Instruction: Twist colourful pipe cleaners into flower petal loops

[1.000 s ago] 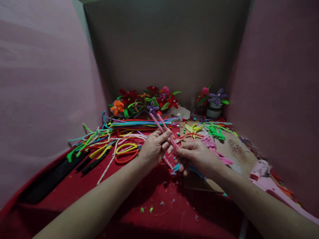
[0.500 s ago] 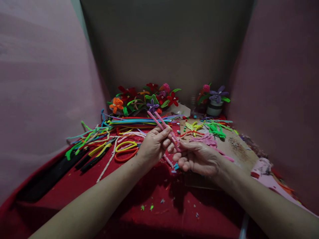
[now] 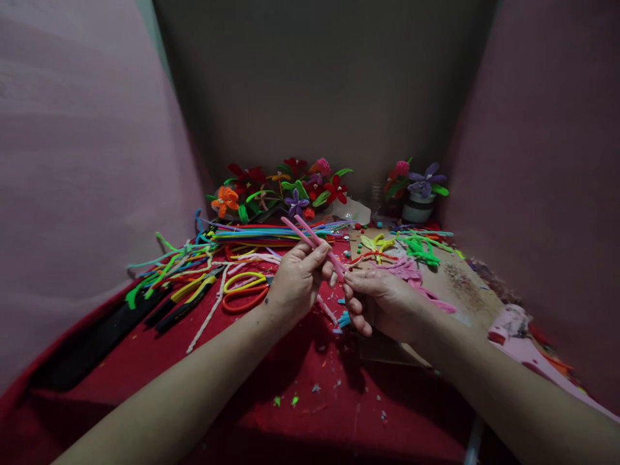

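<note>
A pink pipe cleaner, bent double so that two strands run side by side, slants between my hands above the table. My left hand pinches it around the middle, and its two ends stick out up and to the left. At the lower right end, the thumb and fingers of my right hand are closed on it. Beneath and beyond my right hand lies a cardboard sheet with pink pipe cleaner pieces, a green bundle and a yellow flower shape.
Scissors with yellow and red handles and yellow-black pliers lie left on the red cloth. Loose pipe cleaners are piled behind. Pipe cleaner flowers stand at the back, with a potted one to the right.
The fingers of my right hand have closed in tighter on the pipe cleaner's lower end, and that hand has turned slightly. My left hand has shifted a little left with its grip kept.
</note>
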{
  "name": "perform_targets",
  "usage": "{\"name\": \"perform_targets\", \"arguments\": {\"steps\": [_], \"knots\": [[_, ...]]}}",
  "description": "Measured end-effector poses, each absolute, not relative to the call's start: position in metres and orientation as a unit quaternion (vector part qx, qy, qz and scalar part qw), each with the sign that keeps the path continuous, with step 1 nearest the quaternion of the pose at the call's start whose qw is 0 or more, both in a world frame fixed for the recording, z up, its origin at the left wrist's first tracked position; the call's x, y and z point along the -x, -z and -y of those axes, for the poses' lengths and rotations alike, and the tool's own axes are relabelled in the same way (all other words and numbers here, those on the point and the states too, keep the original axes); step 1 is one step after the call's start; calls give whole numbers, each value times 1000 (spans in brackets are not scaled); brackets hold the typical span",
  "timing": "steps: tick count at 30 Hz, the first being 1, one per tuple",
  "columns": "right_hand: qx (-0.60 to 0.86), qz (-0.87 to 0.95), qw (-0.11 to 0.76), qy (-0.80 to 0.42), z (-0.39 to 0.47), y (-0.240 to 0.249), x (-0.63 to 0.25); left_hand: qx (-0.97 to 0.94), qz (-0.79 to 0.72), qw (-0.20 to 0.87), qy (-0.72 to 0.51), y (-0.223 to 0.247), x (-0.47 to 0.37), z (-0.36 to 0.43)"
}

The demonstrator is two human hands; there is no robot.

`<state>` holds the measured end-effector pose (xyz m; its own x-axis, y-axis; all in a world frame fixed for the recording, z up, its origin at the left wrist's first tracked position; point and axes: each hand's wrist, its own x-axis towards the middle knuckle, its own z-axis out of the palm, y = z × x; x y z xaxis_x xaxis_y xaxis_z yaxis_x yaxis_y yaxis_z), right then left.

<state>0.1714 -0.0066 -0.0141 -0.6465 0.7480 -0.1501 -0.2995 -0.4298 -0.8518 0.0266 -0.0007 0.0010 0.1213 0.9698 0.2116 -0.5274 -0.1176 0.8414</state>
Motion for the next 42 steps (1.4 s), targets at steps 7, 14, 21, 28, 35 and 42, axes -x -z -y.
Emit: {"name": "perform_targets", "arguments": {"steps": [7, 14, 21, 28, 35, 42], "knots": [[312, 492, 357, -730, 11, 11, -169, -547, -321, 634, -442, 6, -23, 1], [198, 353, 271, -873, 8, 8, -178, -476, -322, 664, -478, 0, -22, 3], [221, 329, 313, -863, 12, 11, -176, -482, -305, 659, -490, 7, -27, 4], [254, 371, 332, -829, 11, 12, -168, -499, -318, 625, -510, 10, -27, 6], [275, 323, 351, -835, 10, 14, -170, -494, -301, 643, -501, 8, -24, 3], [243, 266, 360, -860, 7, 14, -173, -496, -321, 657, -468, 8, -21, -1]]}}
